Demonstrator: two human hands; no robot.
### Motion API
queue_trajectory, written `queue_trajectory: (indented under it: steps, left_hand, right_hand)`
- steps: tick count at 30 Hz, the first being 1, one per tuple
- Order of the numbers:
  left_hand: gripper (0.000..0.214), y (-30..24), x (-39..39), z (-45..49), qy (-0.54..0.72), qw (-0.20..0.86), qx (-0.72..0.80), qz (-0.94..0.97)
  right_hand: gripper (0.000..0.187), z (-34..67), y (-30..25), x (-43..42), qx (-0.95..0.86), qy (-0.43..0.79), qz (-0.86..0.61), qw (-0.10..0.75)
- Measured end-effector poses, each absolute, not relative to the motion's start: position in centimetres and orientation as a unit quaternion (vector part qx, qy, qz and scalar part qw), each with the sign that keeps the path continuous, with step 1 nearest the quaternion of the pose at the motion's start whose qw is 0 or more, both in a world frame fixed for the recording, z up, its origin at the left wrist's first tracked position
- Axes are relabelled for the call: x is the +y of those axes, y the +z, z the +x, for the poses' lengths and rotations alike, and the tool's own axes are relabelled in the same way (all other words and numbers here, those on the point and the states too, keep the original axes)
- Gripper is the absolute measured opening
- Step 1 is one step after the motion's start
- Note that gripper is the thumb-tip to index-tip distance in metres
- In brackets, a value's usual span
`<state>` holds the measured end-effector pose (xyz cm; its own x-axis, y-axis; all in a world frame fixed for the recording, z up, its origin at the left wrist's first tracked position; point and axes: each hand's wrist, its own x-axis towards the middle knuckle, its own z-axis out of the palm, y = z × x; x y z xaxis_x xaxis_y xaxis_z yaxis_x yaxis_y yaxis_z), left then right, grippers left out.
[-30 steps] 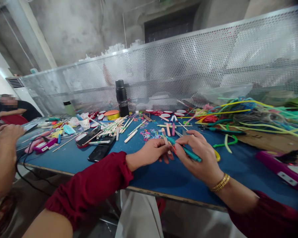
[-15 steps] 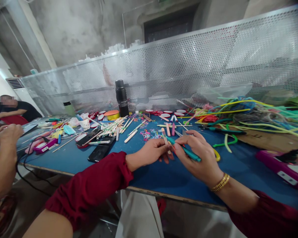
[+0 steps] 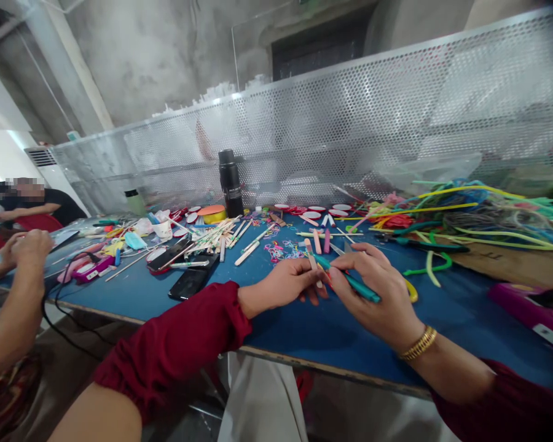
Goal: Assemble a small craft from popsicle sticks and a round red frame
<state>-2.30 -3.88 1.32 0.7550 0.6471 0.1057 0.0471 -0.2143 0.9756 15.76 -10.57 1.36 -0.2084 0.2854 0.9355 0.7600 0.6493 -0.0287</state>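
My left hand (image 3: 283, 285) is closed around a wooden craft stick (image 3: 310, 253), whose far end sticks up past the thumb. Against it, my right hand (image 3: 382, 298) grips a slim teal pen-like tool (image 3: 363, 288); its tip meets the left fingertips, and its exact kind is unclear. A small reddish bit shows between the two hands, too small to name. Pointed metal blades (image 3: 347, 244) show just beyond my right fingers, their other end hidden. Short pink sticks (image 3: 327, 240) lie just past my hands, beside a scatter of small coloured rubber loops (image 3: 281, 250).
A pile of craft sticks (image 3: 216, 236), phones (image 3: 193, 276) and a black bottle (image 3: 230, 184) stand left of centre. Coloured cords (image 3: 479, 215) and a purple device (image 3: 516, 307) fill the right. A co-worker's hands (image 3: 30, 245) are at far left. A perforated metal screen (image 3: 304, 141) backs the table.
The view has shifted slightly, so everything sits a little further right. Both hands keep their hold on the craft stick and the teal tool, with hardly any motion between them.
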Motion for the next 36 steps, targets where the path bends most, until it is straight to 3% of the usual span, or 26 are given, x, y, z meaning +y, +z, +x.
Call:
queue_trajectory:
  steps: [36]
  left_hand:
    - [0.058,1.81,-4.26,-2.41,0.249,0.574,0.238,0.743]
  right_hand:
    - [0.011,15.91,1.22,-10.54,-0.724,-0.239,-0.367,0.533]
